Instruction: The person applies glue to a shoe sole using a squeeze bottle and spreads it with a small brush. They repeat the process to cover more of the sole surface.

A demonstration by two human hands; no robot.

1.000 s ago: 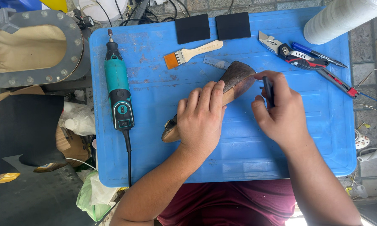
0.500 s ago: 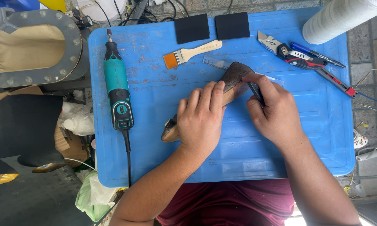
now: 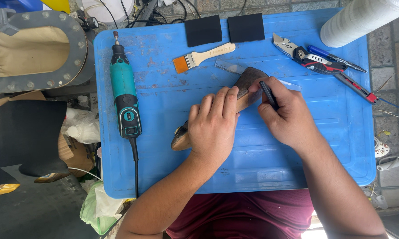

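While the left hand (image 3: 215,121) lies flat over the wooden handle of a hatchet (image 3: 248,82), pressing it down near the middle of the blue surface (image 3: 261,163), the right hand (image 3: 288,117) is clenched around a dark pen (image 3: 268,94) whose tip meets the hatchet's dark head. A clear ruler (image 3: 228,66) pokes out from under the head on both sides. The near half of the surface is bare up to its front edge, and there is open room to the right of the right hand. To the left, well apart, a teal rotary tool (image 3: 124,95) lies lengthwise, its cord running off the front edge. Beyond the hatchet lie a paintbrush (image 3: 204,56), two black pads (image 3: 223,28), a utility knife (image 3: 296,52) and a white roll (image 3: 363,17) at the far right corner.
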